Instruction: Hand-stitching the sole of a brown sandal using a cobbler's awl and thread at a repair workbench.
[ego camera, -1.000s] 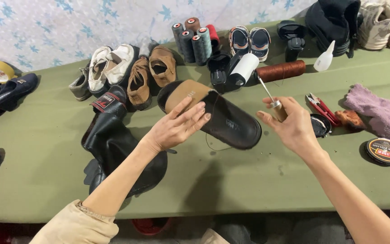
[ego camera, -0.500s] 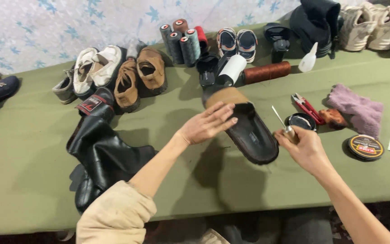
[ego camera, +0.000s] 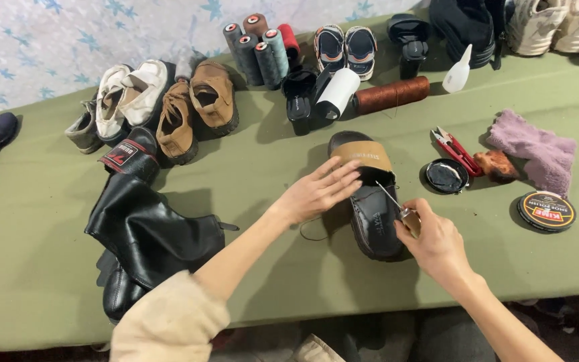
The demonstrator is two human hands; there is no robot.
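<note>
A black slide sandal (ego camera: 372,208) with a tan strap lies sole-down on the green table (ego camera: 263,174), toe toward me. My left hand (ego camera: 317,192) rests flat against its left side and strap, fingers spread. My right hand (ego camera: 437,245) grips a stitching awl (ego camera: 397,206) with a thin metal needle, whose tip points at the sandal's black footbed. A dark thread loop (ego camera: 313,234) trails on the table beside the sandal.
Black leather boots (ego camera: 143,231) lie at left. Brown shoes (ego camera: 196,107), white sneakers (ego camera: 125,94), thread cones (ego camera: 259,43), small sandals (ego camera: 344,45) and a brown spool (ego camera: 391,95) line the back. Red snips (ego camera: 457,149), an open polish tin (ego camera: 446,175), a closed tin (ego camera: 546,211) and a purple cloth (ego camera: 534,151) sit at right.
The sandal has turned from lying on its side to sole-down and moved nearer me. My right hand brought the awl down to the footbed.
</note>
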